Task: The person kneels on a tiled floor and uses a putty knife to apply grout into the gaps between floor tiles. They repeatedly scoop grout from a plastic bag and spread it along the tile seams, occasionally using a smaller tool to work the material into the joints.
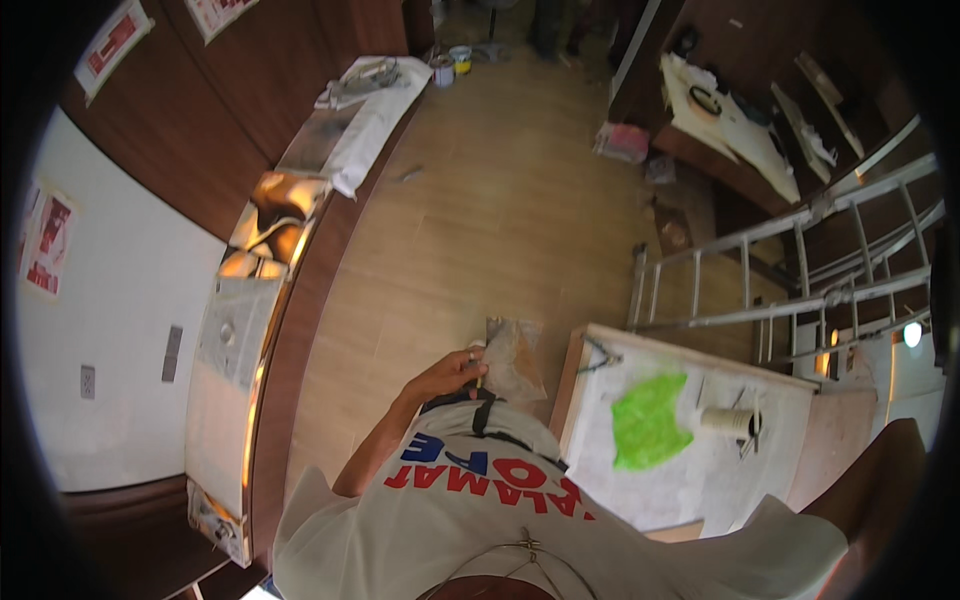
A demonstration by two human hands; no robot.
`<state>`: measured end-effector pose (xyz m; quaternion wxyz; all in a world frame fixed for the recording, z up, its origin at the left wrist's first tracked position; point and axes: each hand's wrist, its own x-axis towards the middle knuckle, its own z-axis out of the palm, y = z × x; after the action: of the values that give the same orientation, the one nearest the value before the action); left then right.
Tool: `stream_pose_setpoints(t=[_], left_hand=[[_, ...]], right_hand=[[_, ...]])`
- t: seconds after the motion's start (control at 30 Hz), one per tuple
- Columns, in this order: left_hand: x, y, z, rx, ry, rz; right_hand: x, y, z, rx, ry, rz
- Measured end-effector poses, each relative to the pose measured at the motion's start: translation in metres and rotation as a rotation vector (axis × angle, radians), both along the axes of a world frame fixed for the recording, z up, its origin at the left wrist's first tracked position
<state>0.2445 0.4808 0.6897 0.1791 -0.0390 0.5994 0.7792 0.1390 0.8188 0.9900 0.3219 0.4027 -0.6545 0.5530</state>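
Observation:
My left hand (448, 374) is in front of my waist, its fingers curled, with a ring on one finger. A small yellowish thing shows at the fingertips, too small to name. Just beyond them is a clear plastic sheet or bag (517, 358); I cannot tell whether the hand touches it. My right arm (880, 490) is bent out at the right edge, and its hand is out of sight. To the right of my waist, a white-topped table (560, 400) holds a crumpled green plastic bag (650, 420) and a pale cylinder (728, 422) lying on its side.
An aluminium ladder (745, 270) leans at the right. Along the left wall runs a long ledge (225, 330) with covers and sheets on it. Cans (443, 70) stand on the floor at the far end. A pink package (625, 142) lies by the shelf unit (735, 135).

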Motion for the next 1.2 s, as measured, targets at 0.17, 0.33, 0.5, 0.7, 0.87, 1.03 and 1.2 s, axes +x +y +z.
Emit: stream_pose_setpoints(t=[0.17,0.33,0.5,0.7,0.87,1.03,1.2], left_hand=[[-0.161,-0.037,0.033,-0.059,0.079,-0.170],[-0.311,-0.066,0.059,-0.195,0.080,-0.302],[-0.426,-0.064,0.008,-0.117,0.004,-0.257],[-0.543,-0.044,0.001,-0.060,-0.147,-0.083],[-0.644,-0.026,0.022,-0.048,-0.224,-0.034],[-0.728,-0.041,-0.006,-0.058,-0.295,0.024],[-0.832,-0.052,-0.062,0.055,-0.286,0.097]], right_hand=[[-0.113,0.006,0.013,-0.053,-0.032,-0.330],[-0.232,0.015,0.026,-0.090,-0.020,-0.549],[-0.370,0.017,0.029,-0.104,-0.021,-0.672],[-0.635,-0.055,-0.077,-0.036,-0.524,-0.482],[-0.755,-0.041,-0.496,0.958,-0.983,-0.131],[-0.696,-0.026,-0.592,0.811,-1.726,0.241],[-0.700,0.064,-0.620,0.443,-2.150,-0.121]])
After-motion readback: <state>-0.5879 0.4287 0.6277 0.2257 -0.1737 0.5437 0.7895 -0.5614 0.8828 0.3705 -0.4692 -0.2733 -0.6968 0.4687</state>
